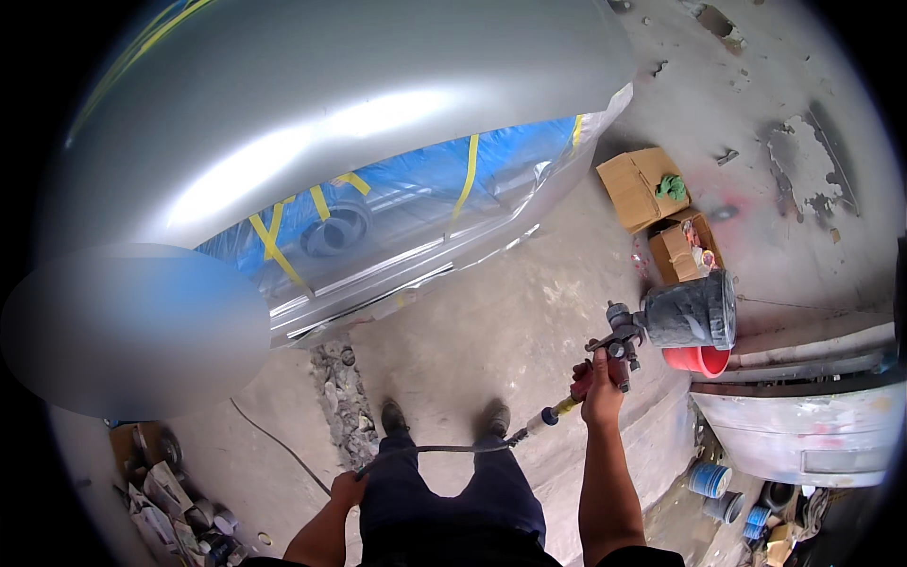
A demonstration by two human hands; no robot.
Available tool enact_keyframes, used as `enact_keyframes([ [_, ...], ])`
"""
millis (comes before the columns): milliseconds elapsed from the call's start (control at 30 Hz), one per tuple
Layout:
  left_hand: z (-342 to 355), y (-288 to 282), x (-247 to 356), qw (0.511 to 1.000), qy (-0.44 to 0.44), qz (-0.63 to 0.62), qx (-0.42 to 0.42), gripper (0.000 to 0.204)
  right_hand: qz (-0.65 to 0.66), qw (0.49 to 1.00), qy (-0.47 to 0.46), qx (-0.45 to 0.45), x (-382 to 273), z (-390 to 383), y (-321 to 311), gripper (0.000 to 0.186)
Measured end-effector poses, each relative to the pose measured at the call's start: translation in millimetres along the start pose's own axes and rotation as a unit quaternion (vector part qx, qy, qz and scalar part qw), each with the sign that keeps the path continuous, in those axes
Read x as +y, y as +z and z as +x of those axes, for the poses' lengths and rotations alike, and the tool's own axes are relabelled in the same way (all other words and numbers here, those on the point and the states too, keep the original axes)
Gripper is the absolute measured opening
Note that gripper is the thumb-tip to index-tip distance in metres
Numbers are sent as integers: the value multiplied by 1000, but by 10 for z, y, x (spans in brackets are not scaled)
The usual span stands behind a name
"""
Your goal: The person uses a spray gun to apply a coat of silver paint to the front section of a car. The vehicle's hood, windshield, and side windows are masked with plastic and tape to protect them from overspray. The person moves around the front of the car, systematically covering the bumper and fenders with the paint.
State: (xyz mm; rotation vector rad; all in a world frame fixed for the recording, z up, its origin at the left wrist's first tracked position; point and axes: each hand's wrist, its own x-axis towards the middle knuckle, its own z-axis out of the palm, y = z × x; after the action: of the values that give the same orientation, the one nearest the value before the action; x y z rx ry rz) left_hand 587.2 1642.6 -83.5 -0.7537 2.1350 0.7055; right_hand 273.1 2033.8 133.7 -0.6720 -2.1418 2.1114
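My right hand (pixel 601 387) grips a spray gun (pixel 622 343) at the right of the view, with a large grey paint cup (pixel 688 312) on its top. A fitting (pixel 548 416) below the handle joins a grey air hose (pixel 444 449), which runs across my legs to my left hand (pixel 348 489); that hand is closed round it. Beyond them stands a silver car (pixel 378 57), its opening covered with blue and clear plastic sheeting (pixel 425 170) and strips of yellow tape (pixel 469 175).
Cardboard boxes (pixel 642 189) and a red bucket (pixel 697 361) sit at the right. A paint-spattered white panel (pixel 794 425) and several cans (pixel 709 480) lie lower right, scrap (pixel 170 501) lower left. A strip of rubble (pixel 342 397) crosses the floor (pixel 472 340). A blurred patch hides the left.
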Motion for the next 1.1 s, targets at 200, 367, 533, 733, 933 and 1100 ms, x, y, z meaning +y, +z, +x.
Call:
enact_keyframes([
  [200,-591,840,-30,994,-104,-10,43,44,51,930,172,-321,559,-30,-108,27],
  [367,-1231,1978,478,979,-166,-98,67,34,-39,900,234,-365,914,553,-462,19],
  [533,-1446,2694,955,974,-177,-139,33,39,-51,954,243,-168,1071,1185,-1061,19],
  [733,-1603,3360,1448,906,-276,-312,72,44,25,961,206,-182,1326,1330,-1312,25],
  [933,-2319,4713,1944,807,-364,-463,34,43,93,927,140,-336,1550,954,-1001,34],
  [1100,-3371,5795,2041,604,-405,-686,9,35,78,909,197,-359,1731,233,-1137,37],
])
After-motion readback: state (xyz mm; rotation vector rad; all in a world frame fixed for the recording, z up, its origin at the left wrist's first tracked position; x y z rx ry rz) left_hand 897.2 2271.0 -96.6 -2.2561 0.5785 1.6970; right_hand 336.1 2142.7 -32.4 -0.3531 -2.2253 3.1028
